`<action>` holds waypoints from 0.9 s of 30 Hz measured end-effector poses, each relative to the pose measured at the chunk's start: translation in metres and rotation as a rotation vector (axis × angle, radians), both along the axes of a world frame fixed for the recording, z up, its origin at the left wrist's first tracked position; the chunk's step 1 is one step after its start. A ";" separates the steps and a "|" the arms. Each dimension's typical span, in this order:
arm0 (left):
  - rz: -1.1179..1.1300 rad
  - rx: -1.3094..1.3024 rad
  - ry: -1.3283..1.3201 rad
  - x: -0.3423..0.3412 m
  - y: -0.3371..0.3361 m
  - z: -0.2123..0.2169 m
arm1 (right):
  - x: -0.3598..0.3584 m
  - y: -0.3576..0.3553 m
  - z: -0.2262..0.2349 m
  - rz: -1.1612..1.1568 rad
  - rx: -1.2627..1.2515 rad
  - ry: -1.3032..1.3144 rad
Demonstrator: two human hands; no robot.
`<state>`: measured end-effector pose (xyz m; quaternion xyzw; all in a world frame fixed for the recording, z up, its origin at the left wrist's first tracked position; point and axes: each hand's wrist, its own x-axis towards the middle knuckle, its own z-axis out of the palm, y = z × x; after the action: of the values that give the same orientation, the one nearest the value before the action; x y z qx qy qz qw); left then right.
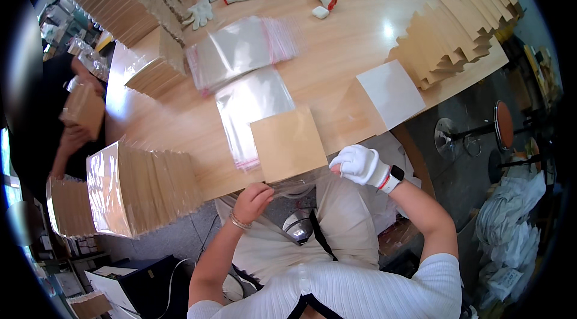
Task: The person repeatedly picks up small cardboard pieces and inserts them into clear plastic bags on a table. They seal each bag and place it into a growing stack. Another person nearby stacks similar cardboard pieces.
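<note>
My left hand [252,200], bare with a bracelet at the wrist, is closed on one corner of a clear plastic bag [297,187]. My right hand [359,164], in a white glove, pinches the other side of it. The film stretches between both hands over my lap, just below the table's edge. Directly in front lies a square brown kraft envelope or board [288,143], its near edge meeting the plastic; how far the film covers it I cannot tell. Under its left side is a stack of clear bags [249,102].
A white sheet [390,93] lies at right, before a fanned row of brown pieces [451,30]. Wrapped brown stacks [141,190] stand at left. More clear bags [240,51] and gloves [199,12] lie farther back. Another person's hands [75,138] hold a brown packet.
</note>
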<state>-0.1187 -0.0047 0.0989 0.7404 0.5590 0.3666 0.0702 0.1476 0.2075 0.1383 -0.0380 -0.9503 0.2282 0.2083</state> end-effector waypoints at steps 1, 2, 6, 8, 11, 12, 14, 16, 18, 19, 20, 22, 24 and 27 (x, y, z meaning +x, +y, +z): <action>0.052 -0.028 -0.079 0.000 -0.001 -0.003 | -0.002 -0.001 0.000 -0.043 -0.070 -0.032; 0.163 -0.076 -0.157 0.002 0.002 -0.006 | -0.004 -0.003 -0.001 -0.085 -0.140 -0.065; 0.522 -0.384 -0.479 0.014 0.031 0.007 | -0.021 -0.009 -0.008 -0.459 -0.532 -0.234; 0.597 -0.500 -0.569 0.012 0.041 0.014 | -0.035 -0.015 -0.008 -0.663 -0.483 -0.333; 0.610 -0.465 -0.494 0.005 0.044 0.006 | -0.047 -0.026 -0.005 -0.787 -0.199 -0.353; 0.609 -0.408 -0.405 0.001 0.043 -0.001 | -0.050 -0.027 -0.005 -0.824 -0.147 -0.375; 0.615 -0.333 -0.247 -0.001 0.043 -0.005 | -0.051 -0.029 -0.002 -0.821 -0.113 -0.381; 0.631 -0.297 -0.108 0.003 0.045 -0.001 | -0.051 -0.031 0.003 -0.850 -0.102 -0.401; 0.603 -0.256 -0.120 0.008 0.047 0.007 | -0.056 -0.032 0.007 -0.898 -0.116 -0.417; 0.590 -0.235 -0.127 0.010 0.048 0.009 | -0.056 -0.032 0.003 -0.873 -0.156 -0.407; 0.588 -0.313 -0.199 0.008 0.048 0.011 | -0.053 -0.030 -0.005 -0.847 -0.193 -0.391; 0.594 -0.461 -0.347 0.001 0.046 0.013 | -0.052 -0.025 -0.004 -0.802 -0.391 -0.386; 0.572 -0.614 -0.639 -0.008 0.049 0.017 | -0.066 -0.018 0.011 -0.720 -0.717 -0.411; 0.522 -0.543 -0.733 -0.021 0.063 0.011 | -0.063 -0.002 -0.005 -0.629 -1.034 -0.254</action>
<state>-0.1394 0.0581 0.1104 0.3550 0.7384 0.4489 0.3567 0.0843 0.2059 0.1331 -0.4394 -0.6772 0.5807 0.1054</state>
